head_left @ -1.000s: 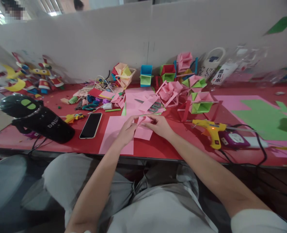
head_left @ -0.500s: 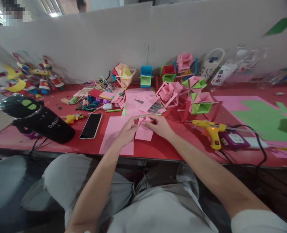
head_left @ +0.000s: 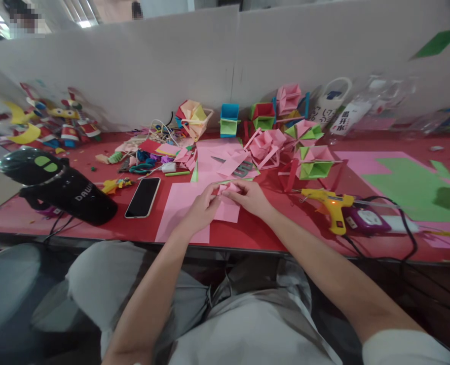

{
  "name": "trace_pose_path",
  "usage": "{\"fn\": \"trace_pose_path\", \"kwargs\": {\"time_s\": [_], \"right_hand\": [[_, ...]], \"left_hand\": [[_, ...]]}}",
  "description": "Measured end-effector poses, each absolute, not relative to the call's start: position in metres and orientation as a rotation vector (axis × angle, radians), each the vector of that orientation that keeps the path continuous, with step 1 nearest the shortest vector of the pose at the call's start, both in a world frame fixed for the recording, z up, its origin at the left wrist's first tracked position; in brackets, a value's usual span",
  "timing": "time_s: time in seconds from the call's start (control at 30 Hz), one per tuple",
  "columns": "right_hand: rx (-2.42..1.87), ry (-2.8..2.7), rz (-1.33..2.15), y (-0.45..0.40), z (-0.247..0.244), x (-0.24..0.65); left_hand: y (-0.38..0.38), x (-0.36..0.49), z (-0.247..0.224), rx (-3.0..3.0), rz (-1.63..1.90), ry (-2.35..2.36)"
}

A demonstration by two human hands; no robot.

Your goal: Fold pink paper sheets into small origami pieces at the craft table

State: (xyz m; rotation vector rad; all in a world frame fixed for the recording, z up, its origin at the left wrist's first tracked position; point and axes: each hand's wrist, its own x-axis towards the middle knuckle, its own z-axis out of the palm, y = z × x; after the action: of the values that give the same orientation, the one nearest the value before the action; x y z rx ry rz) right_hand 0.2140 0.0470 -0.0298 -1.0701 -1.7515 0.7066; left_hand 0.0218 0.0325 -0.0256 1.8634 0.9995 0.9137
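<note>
Between my two hands is a small piece of pink paper, its far edge folded up and its near part lying flat over the red table. My left hand pinches the paper's left side with thumb and fingers. From the right, my right hand grips the folded edge, thumb pressed on top. The fingers partly cover the fold. Under my left wrist lies a larger pink sheet. Just beyond my hands, grey-handled scissors lie partly beneath pink paper strips.
A yellow glue gun with a lit orange light lies at right by a purple power strip. Folded-paper wheels on stands line the back. A phone and black tumbler are at left.
My left hand has shifted slightly right along the pink paper and now covers more of its left side. My right hand has barely moved and still holds the fold.
</note>
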Motion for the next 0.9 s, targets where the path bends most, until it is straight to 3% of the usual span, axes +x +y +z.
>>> {"fn": "trace_pose_path", "kwargs": {"time_s": [0.23,0.9], "right_hand": [[-1.102,-1.642,0.831,0.0474,-0.0259,0.2151],[-1.095,-1.568,0.78,0.0515,-0.0296,0.218]], "left_hand": [[0.034,0.0186,-0.0254,1.944,0.875,1.053],[0.0428,0.0184,-0.0292,1.781,0.866,0.973]]}}
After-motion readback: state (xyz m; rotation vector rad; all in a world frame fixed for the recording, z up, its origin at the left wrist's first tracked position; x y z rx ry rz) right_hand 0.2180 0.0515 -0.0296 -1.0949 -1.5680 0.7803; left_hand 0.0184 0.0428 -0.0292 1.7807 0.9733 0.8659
